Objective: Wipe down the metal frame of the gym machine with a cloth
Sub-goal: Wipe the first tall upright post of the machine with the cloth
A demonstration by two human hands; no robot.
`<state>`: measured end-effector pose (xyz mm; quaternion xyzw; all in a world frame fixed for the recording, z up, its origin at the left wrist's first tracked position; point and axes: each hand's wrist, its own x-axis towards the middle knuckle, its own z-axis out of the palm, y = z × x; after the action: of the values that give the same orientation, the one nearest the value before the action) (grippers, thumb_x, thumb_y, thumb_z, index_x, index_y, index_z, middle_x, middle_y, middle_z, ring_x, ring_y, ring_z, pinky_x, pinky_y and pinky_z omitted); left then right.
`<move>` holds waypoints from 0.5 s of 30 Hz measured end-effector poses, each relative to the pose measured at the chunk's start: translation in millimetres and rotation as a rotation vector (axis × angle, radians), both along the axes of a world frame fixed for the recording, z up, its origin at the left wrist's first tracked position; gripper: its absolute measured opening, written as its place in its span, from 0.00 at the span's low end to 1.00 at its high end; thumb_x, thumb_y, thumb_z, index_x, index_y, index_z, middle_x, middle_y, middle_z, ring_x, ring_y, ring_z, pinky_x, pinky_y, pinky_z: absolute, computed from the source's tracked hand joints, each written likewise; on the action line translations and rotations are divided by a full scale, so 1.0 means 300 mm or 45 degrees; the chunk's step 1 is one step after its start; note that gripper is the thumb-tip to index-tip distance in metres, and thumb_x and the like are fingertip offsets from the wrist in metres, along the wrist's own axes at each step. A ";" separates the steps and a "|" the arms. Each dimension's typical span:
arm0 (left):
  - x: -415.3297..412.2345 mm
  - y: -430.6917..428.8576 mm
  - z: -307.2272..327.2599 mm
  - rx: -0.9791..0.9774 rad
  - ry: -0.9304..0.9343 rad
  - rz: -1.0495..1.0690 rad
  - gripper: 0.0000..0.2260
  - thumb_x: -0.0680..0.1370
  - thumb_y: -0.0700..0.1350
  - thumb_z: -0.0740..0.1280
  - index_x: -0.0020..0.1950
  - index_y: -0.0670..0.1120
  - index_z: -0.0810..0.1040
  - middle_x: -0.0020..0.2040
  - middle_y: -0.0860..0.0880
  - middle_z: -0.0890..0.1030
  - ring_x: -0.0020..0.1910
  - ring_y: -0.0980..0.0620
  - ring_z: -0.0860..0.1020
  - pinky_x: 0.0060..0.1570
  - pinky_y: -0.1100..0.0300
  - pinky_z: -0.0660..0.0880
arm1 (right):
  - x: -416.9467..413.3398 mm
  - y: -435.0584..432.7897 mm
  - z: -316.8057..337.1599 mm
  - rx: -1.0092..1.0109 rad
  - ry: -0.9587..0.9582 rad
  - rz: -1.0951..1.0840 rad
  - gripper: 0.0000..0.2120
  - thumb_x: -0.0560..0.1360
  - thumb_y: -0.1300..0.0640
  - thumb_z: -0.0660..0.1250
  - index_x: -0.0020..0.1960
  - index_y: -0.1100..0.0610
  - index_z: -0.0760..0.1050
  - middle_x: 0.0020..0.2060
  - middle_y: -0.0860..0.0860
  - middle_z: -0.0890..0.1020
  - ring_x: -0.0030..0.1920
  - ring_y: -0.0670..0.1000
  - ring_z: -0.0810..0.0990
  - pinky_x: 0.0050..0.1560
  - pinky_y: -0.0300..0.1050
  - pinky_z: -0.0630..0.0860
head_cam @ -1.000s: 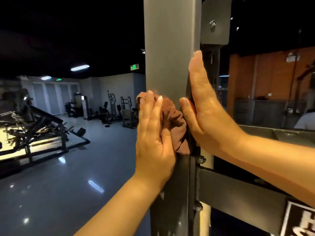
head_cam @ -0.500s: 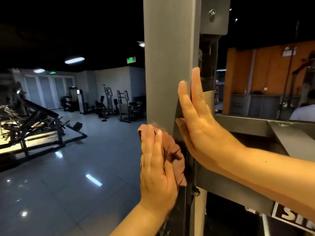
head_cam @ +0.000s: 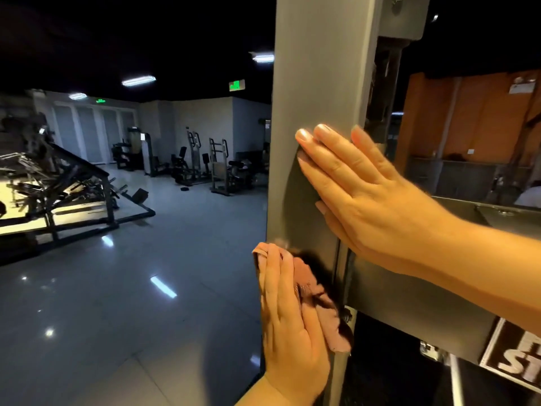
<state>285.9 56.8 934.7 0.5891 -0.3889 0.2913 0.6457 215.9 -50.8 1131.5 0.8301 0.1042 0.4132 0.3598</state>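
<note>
Mid-wipe: left hand (head_cam: 292, 332), fingers flat, presses pinkish cloth (head_cam: 333, 332) low on grey upright post (head_cam: 319, 68). Right hand (head_cam: 366, 197) spread flat above, bracing. Next, likely, firm sweep onto unwiped metal — cloth edge blurred.

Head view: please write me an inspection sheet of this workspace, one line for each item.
Surface: upright grey metal post, with a crossbar bolted on its right side.
Job's things: pink cloth, pressed against the post low down.
Clutter: small dark object lying far behind.
Hands: left hand flat on the cloth; right hand flat on the post, higher up.
Cables: nothing seen.
Surroundings: glossy tiled floor, gym machines at the back, orange wall to the right.
</note>
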 end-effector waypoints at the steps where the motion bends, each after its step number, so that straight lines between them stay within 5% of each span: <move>1: -0.010 -0.003 0.036 -0.031 0.029 -0.005 0.29 0.85 0.44 0.51 0.86 0.51 0.45 0.86 0.51 0.46 0.85 0.47 0.47 0.82 0.49 0.48 | 0.004 0.000 0.009 -0.032 0.024 -0.005 0.28 0.85 0.53 0.50 0.81 0.64 0.56 0.81 0.63 0.53 0.82 0.63 0.49 0.81 0.64 0.43; 6: -0.071 -0.034 0.139 -0.072 0.126 0.025 0.29 0.86 0.56 0.51 0.85 0.50 0.45 0.86 0.54 0.42 0.85 0.50 0.42 0.82 0.53 0.44 | 0.010 -0.002 0.036 -0.138 0.106 -0.017 0.28 0.85 0.51 0.50 0.81 0.63 0.57 0.81 0.62 0.55 0.82 0.63 0.49 0.79 0.69 0.41; 11: -0.067 -0.054 -0.007 -0.085 0.080 0.118 0.30 0.86 0.53 0.55 0.85 0.60 0.44 0.86 0.52 0.47 0.85 0.47 0.48 0.82 0.52 0.49 | 0.007 0.001 0.044 -0.259 0.156 -0.052 0.29 0.85 0.48 0.48 0.80 0.64 0.58 0.81 0.64 0.56 0.82 0.64 0.50 0.76 0.73 0.39; 15: -0.121 -0.054 -0.036 -0.214 0.353 0.027 0.29 0.85 0.51 0.53 0.83 0.65 0.43 0.85 0.59 0.46 0.84 0.56 0.47 0.82 0.57 0.48 | -0.001 -0.001 0.048 -0.400 0.231 -0.062 0.30 0.85 0.47 0.46 0.80 0.65 0.58 0.80 0.65 0.57 0.82 0.64 0.52 0.76 0.75 0.39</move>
<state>249.7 40.7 923.8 0.5716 -0.2642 0.2455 0.7370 215.6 -51.0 1146.0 0.7997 0.1792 0.3064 0.4842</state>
